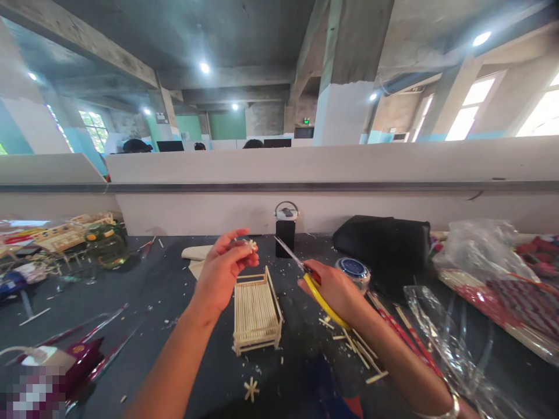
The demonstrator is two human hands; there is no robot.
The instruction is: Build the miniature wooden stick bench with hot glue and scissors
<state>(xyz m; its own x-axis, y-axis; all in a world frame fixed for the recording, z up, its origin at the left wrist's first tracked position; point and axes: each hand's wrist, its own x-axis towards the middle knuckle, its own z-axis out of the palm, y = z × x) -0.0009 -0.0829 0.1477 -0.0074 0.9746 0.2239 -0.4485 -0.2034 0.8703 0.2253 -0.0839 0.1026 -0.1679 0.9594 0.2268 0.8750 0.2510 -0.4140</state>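
1. from my remote post i have the left hand (222,267) raised near the far left corner of a miniature slatted bed (257,308), thumb and forefinger pinched closed around a small stick star (251,245).
2. my right hand (334,282), to the right of the bed, is wrapped around yellow-handled scissors (315,293); their blades point leftward past the bed's far end, apart from the star.
3. a spare star (251,389) lies on the dark tabletop (152,279) just in front of the bed; cut sticks (362,352) lie loose to the bed's right.
4. i judge the step in hand to be trimming or checking the held star; it's small and partly behind my fingers, so i can't tell whether its arms are even.
5. the next move, as i read it, calls for a light, steady pinch, one arm turned toward the blades, and fingers kept clear.
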